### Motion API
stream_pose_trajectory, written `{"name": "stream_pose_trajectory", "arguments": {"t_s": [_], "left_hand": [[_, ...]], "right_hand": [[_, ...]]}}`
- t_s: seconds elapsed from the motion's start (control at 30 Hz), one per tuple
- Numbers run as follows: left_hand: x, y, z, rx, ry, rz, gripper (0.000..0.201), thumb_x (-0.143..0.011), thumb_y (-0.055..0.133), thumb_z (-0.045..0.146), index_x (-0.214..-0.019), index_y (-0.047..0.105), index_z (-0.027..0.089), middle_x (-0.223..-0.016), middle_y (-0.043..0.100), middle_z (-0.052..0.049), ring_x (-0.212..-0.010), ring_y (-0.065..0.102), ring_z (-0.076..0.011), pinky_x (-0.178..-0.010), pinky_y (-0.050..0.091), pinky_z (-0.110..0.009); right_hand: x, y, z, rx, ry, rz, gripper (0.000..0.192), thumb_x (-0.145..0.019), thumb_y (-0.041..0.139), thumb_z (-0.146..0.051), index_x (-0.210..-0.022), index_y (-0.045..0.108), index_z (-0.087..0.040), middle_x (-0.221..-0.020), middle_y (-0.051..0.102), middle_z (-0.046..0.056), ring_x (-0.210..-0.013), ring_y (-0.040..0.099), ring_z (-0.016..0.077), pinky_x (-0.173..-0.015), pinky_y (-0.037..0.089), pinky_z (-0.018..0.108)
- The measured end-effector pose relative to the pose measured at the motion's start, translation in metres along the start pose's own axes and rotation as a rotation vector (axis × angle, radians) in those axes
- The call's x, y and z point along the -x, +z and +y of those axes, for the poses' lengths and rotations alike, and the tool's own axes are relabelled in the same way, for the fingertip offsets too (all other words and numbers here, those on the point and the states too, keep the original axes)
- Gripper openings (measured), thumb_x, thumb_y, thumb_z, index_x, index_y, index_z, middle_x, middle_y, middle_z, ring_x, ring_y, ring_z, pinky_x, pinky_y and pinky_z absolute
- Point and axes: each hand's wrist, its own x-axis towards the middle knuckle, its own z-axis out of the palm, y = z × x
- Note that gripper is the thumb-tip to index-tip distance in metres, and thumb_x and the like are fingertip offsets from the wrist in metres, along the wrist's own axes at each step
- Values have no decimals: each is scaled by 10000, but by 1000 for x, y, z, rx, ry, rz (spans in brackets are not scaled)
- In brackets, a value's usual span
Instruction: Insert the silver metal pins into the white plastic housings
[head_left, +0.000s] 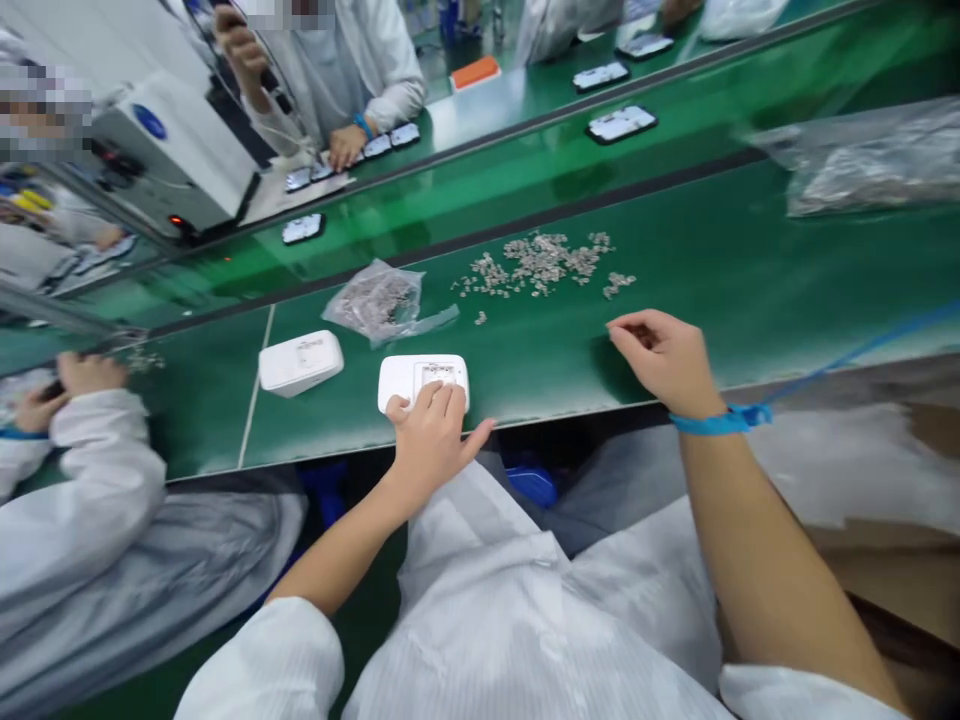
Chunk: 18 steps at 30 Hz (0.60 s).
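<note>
- Left hand (431, 430) lies fingers-down on a white box (424, 380) at the near edge of the green bench (675, 330); fingers spread flat on its top, pressing, not gripping.
- The box looks like light, stiff plastic, smooth and probably slippery; I'd take it by the two long sides, clear of the small panel on top.
- Right hand (664, 360) hovers over the bench, fingertips curled together; whether they pinch anything, I cannot tell. A blue strap (720, 420) circles that wrist.
- A second box (300, 362) sits just left.
- Further out: a clear bag (379, 300) and a scatter of small parts (544, 262), tiny and loose, fingertip work.
- Beyond, a co-worker's hand (346, 145) rests by dark trays (621, 123).
</note>
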Motion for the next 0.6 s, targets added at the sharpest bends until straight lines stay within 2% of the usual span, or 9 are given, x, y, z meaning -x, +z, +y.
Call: {"name": "stream_pose_trajectory", "arguments": {"t_s": [0.2,0.3,0.4,0.47,0.53,0.6], "left_hand": [[30,-5,-46,-176,-347,-52,444,-1011,491,562,-1141,624,158,-1067,737,-169,-1008,650,-346,-948,255,-531],[37,-3,-65,-229,-449,-72,504,-1009,449,594,-1207,598,155,-1101,727,-187,-1016,643,-361,-972,251,-549],[42,-4,-82,-244,-517,-94,523,-1009,410,609,-1203,586,156,-1100,722,-192,-994,643,-368,-978,260,-566],[41,-2,-89,-251,-545,-42,536,-1007,405,609,-1200,587,143,-1205,686,-243,-1122,620,-418,-984,267,-587],[31,2,-88,-233,-536,62,527,-998,447,587,-1209,599,129,-1368,595,-301,-1350,501,-479,-1007,265,-615],[12,11,-74,-141,-427,123,466,-991,497,534,-1200,627,138,-1436,552,-296,-1479,384,-474,-1048,263,-626]], "right_hand": [[2,0,-1,37,-69,-40,34,-856,699,-262,-856,728,-243,-785,743,87,-629,638,206,-588,483,339],[1,2,-3,48,-68,-32,70,-840,684,-304,-824,722,-247,-733,714,74,-594,600,196,-564,466,349],[1,6,-3,90,-29,-42,182,-877,599,-364,-855,719,-229,-781,699,77,-638,598,202,-611,483,363],[1,8,-5,163,-19,-26,220,-885,562,-357,-916,720,-207,-883,697,107,-719,614,224,-683,513,385],[2,11,-9,309,-34,20,285,-894,539,-337,-1031,719,-164,-1025,679,168,-889,627,279,-809,524,431],[4,15,-14,513,-48,34,381,-922,521,-345,-1150,698,-97,-1147,638,233,-1059,585,347,-911,492,484]]}}
